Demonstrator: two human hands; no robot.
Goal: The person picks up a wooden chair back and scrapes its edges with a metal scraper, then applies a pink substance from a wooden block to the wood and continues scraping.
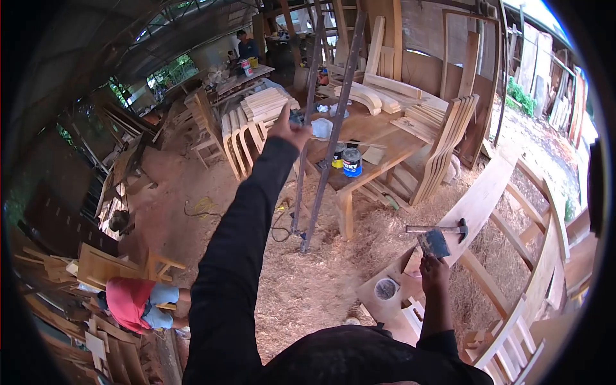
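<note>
My left arm reaches far out in a black sleeve. My left hand (pixel 292 131) has its index finger stretched out and the other fingers curled, beside a dark upright metal bar (pixel 329 128). A small dark piece (pixel 296 117) shows at its fingers; I cannot make out its kind. At the lower right my right hand (pixel 435 269) grips a flat, dark rectangular scraper (pixel 434 244), held up close to a hammer (pixel 443 228). The hammer lies across a long pale wooden board (pixel 484 186). Below the hand, a round open container (pixel 385 289) of greyish paste rests on a panel.
A blue-labelled can (pixel 351 163) stands on a wooden table (pixel 398 163) with curved wood pieces. Stacked curved chair parts (pixel 256 115) stand behind my left hand. A bent-over person in red (pixel 131 305) is at the lower left; another person (pixel 247 46) is at the back. Shavings cover the floor.
</note>
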